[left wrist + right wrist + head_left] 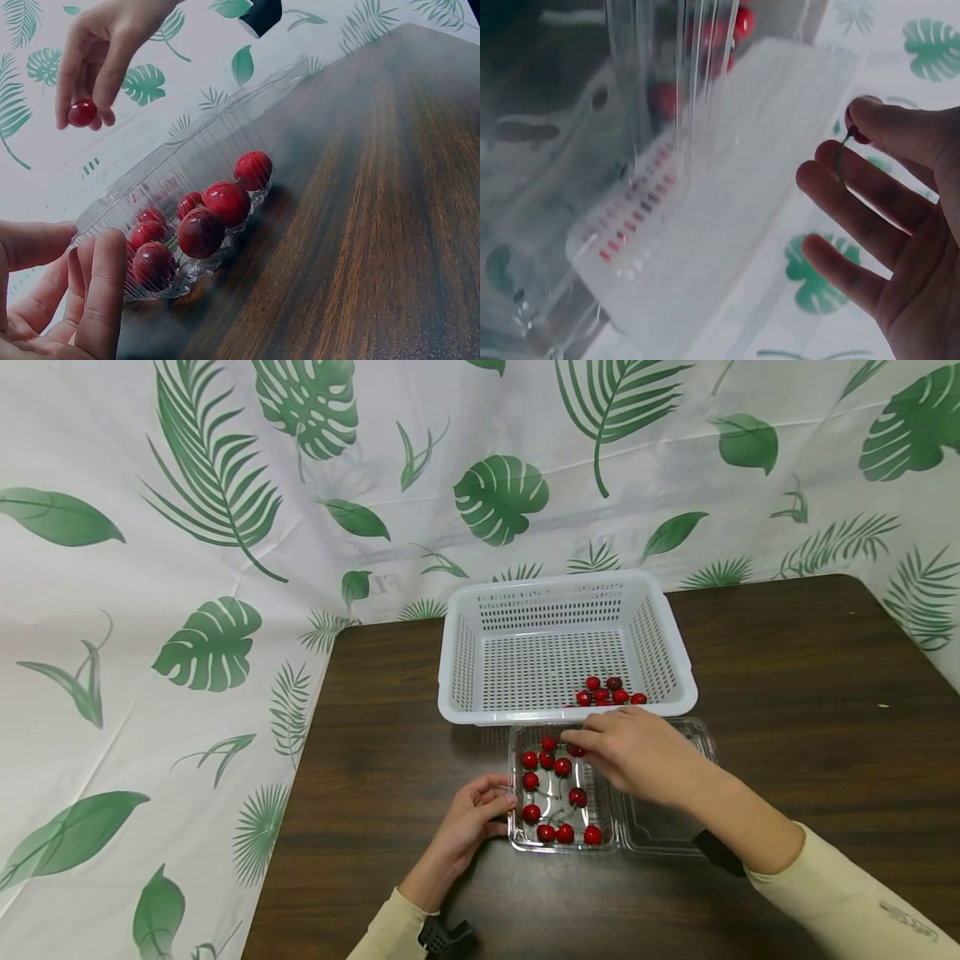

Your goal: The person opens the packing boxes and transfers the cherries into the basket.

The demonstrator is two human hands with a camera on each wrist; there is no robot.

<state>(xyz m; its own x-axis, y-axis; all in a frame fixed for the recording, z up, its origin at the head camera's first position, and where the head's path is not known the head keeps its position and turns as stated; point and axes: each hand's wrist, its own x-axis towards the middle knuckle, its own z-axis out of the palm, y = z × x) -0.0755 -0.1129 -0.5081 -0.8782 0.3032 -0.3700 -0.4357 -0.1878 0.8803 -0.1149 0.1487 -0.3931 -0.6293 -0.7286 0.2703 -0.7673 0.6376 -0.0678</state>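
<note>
A clear plastic clamshell box [512, 827] lies opened out on the table, with several red cherries [562, 767] in its left half. At that half's left edge, my left hand [468, 817] pinches the wall between thumb and fingers. Above the box, my right hand [637, 752] holds one cherry [82, 113] between thumb and forefinger. In the right wrist view, a thin green stem [838, 161] hangs from that fruit, and the other fingers are spread loosely.
Behind the box stands a white slotted basket [566, 717], with several more cherries [620, 696] in its front right corner. The box's transparent lid [660, 835] extends to the right under my right forearm. A leaf-print cloth [420, 527] hangs behind the dark wooden table [375, 735].
</note>
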